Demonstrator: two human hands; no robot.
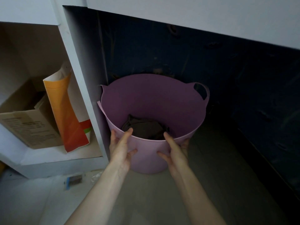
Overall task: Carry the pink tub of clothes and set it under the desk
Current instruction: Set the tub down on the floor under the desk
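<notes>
left hand [121, 147] + right hand [176, 151] both gripping near rim of pink tub [151, 98] | dark clothes [146, 128] inside | tub on floor under desk [194, 15]

Pink tub [151, 101]: left handle pressed flat against desk side panel [81, 75], shape unclear. Dark clothes [144, 127] in shadow, single garments not separable. Cardboard box [27, 125] print too blurred to read; far back of the recess under the desk too dark to make out
</notes>
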